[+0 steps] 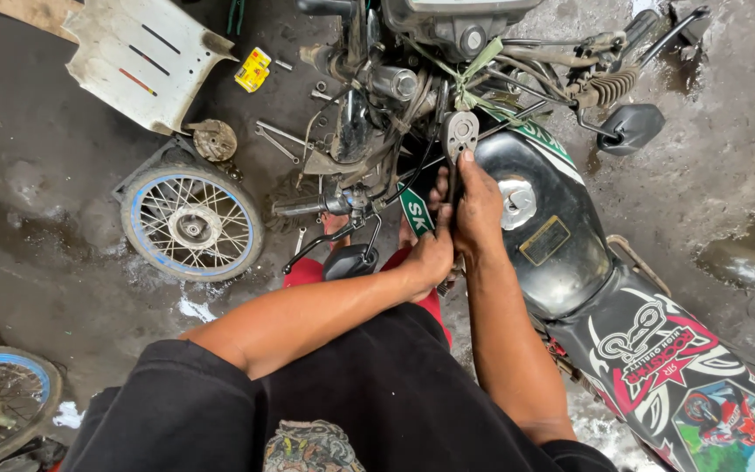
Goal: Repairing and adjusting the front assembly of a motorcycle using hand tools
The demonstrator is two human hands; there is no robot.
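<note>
I stand beside a partly stripped motorcycle with a black fuel tank. My right hand grips a flat grey metal bracket that rises from the steering head, thumb at its base. My left hand is closed around the lower part of the same bracket, just beside the tank's front. The left handlebar with its grip and lever juts out to the left of my hands. Loose cables and wires hang around the head.
A detached spoked wheel lies on the wet concrete floor at left. A white body panel, a yellow box and wrenches lie behind it. Another wheel shows at bottom left. A mirror hangs at right.
</note>
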